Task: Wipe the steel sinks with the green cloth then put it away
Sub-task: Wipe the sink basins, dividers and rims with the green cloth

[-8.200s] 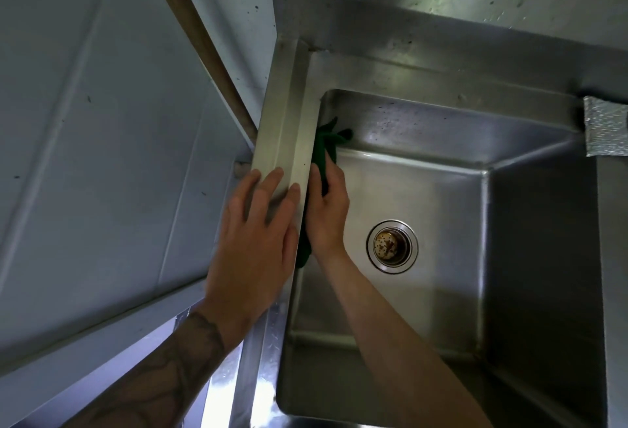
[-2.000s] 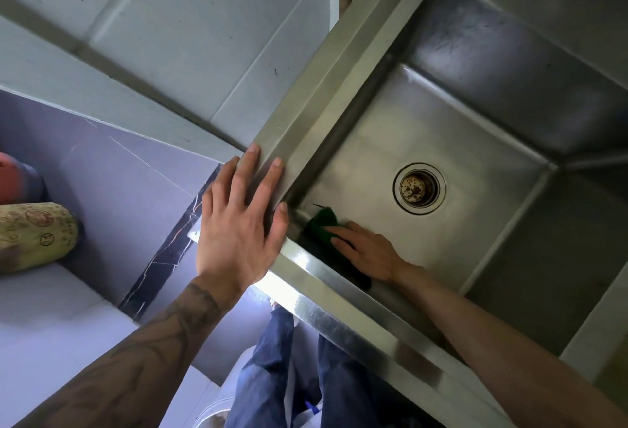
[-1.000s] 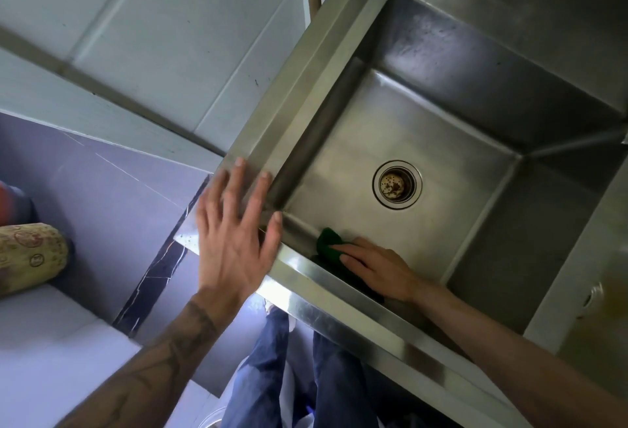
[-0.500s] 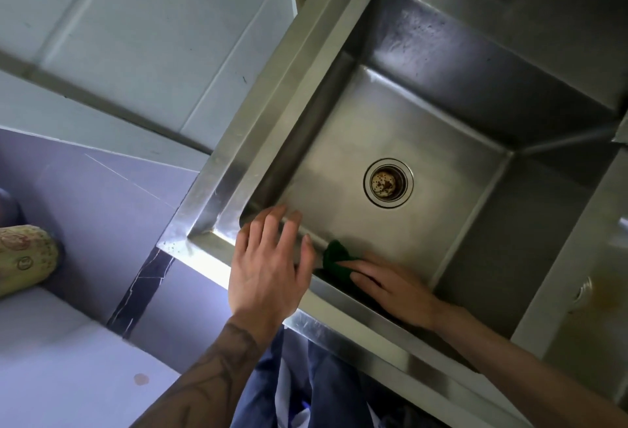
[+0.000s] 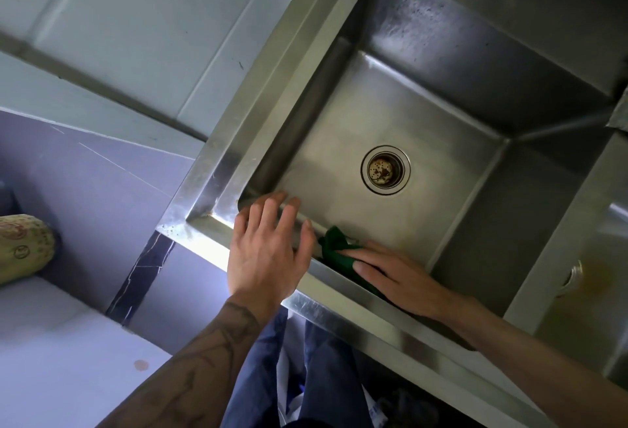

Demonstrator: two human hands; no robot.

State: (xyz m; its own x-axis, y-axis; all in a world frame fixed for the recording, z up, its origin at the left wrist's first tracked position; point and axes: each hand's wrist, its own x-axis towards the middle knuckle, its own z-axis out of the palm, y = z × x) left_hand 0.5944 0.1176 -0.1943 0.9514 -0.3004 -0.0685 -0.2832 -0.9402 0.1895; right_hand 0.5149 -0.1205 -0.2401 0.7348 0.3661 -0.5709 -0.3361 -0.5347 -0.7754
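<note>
A deep steel sink [image 5: 441,63] fills the right of the view, with a round drain [image 5: 385,169] in its floor. The green cloth [image 5: 334,246] lies against the near inner wall, just under the front rim. My right hand [image 5: 397,278] presses it flat to that wall with straight fingers, covering most of it. My left hand [image 5: 268,250] rests with spread fingers on the front rim near the sink's left corner, close beside the cloth.
A second basin [image 5: 605,257] begins at the right edge, past a steel divider. White wall tiles [image 5: 136,36] and a purple floor [image 5: 102,196] lie to the left. A patterned beige roll [image 5: 23,250] sits at the far left. My blue trousers [image 5: 299,376] show below the rim.
My left hand moved from the sink's left rim to the front rim near the corner. My right hand slid the cloth rightwards along the near inner wall.
</note>
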